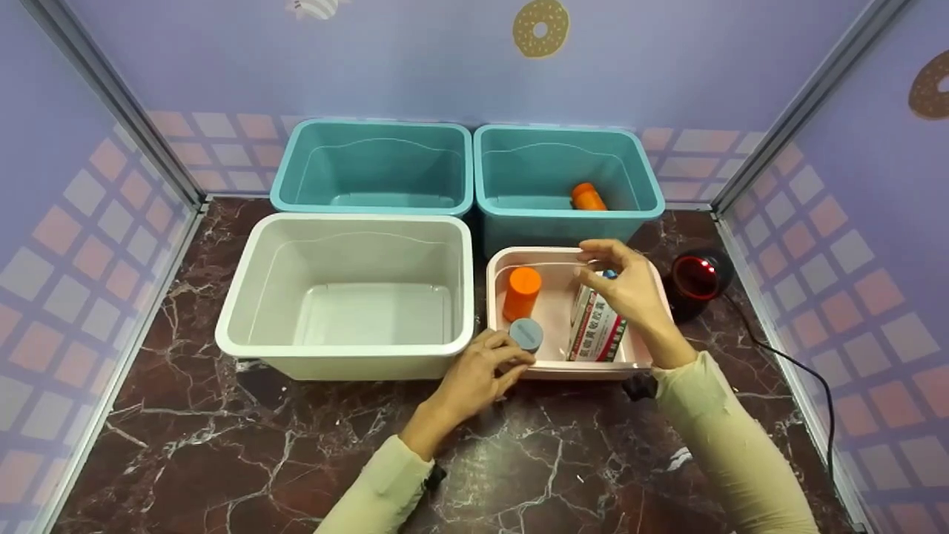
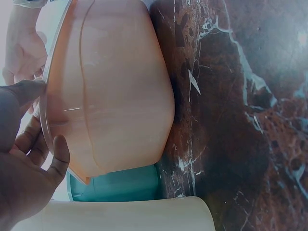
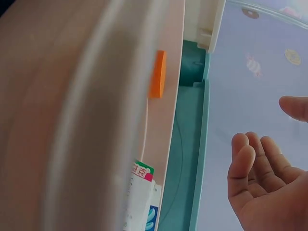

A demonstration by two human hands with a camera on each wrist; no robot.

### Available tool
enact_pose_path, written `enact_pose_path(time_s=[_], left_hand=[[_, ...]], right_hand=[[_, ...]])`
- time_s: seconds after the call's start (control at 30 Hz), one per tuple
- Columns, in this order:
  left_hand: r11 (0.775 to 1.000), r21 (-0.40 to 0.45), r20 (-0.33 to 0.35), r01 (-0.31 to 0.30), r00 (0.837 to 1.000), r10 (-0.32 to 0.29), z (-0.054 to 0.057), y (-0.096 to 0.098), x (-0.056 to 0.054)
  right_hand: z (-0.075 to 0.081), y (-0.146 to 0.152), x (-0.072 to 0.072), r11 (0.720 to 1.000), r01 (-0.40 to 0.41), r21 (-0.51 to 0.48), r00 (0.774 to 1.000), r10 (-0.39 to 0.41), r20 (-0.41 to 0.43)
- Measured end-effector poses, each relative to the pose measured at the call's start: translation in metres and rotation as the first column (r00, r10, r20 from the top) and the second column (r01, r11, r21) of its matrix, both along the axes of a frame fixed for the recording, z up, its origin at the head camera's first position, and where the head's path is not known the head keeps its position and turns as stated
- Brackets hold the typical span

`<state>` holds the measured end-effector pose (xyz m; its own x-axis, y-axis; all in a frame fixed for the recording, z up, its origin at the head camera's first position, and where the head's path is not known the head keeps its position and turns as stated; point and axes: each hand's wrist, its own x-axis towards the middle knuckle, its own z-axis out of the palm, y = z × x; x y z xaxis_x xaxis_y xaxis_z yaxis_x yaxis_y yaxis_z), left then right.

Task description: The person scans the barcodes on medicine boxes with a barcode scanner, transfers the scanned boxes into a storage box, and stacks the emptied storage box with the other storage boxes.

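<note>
A pink bin (image 1: 571, 369) stands before me with an orange bottle (image 1: 523, 293), a grey-capped container (image 1: 526, 334) and a medicine box (image 1: 595, 324) in it. My left hand (image 1: 485, 371) rests at the bin's near left corner, beside the grey cap. In the left wrist view, its loosely bent fingers (image 2: 60, 156) lie about the rim. My right hand (image 1: 630, 285) is over the bin's right side, above the box. Thumb and fingers stand apart with nothing between them, as the right wrist view shows.
A white bin (image 1: 345, 350) stands left of the pink one. Behind are two teal bins, the left (image 1: 371, 209) and the right (image 1: 567, 213), which holds another orange bottle (image 1: 588, 196). A black device (image 1: 697, 282) with a red glow and a cable (image 1: 797, 361) is at right.
</note>
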<state>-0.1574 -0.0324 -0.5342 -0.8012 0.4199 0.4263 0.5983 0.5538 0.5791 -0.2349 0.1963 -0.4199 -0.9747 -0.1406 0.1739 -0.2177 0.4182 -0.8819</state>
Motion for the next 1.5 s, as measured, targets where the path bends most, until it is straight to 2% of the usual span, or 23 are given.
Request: enact_pose_path(time_s=[0.17,0.43,0.7,1.13,1.37,1.5], left_hand=[[1.000,-0.015,0.019,-0.006,1.000,0.006,0.001,0.000,0.000],[1.000,-0.012,0.029,-0.010,1.000,0.011,0.002,-0.001,0.001],[1.000,-0.029,0.055,0.002,0.998,0.000,0.001,0.001,0.004],[0.999,-0.040,0.054,-0.002,0.999,0.005,0.004,0.000,0.001],[0.999,-0.041,0.035,-0.005,0.999,0.006,0.003,-0.001,0.000],[0.999,-0.040,0.038,-0.003,0.999,0.005,0.003,-0.001,0.001]], right_hand=[[-0.008,-0.003,0.004,0.999,-0.034,-0.014,0.999,0.034,-0.005],[-0.017,-0.008,0.010,0.995,-0.090,-0.045,0.993,0.093,0.073],[-0.030,-0.008,0.016,0.990,-0.134,-0.034,0.986,0.137,0.093],[-0.034,-0.010,0.015,0.981,-0.193,0.014,0.973,0.189,0.131],[-0.067,-0.005,0.004,0.977,-0.208,0.046,0.969,0.199,0.146],[-0.076,-0.003,0.003,0.970,-0.235,0.065,0.963,0.224,0.149]])
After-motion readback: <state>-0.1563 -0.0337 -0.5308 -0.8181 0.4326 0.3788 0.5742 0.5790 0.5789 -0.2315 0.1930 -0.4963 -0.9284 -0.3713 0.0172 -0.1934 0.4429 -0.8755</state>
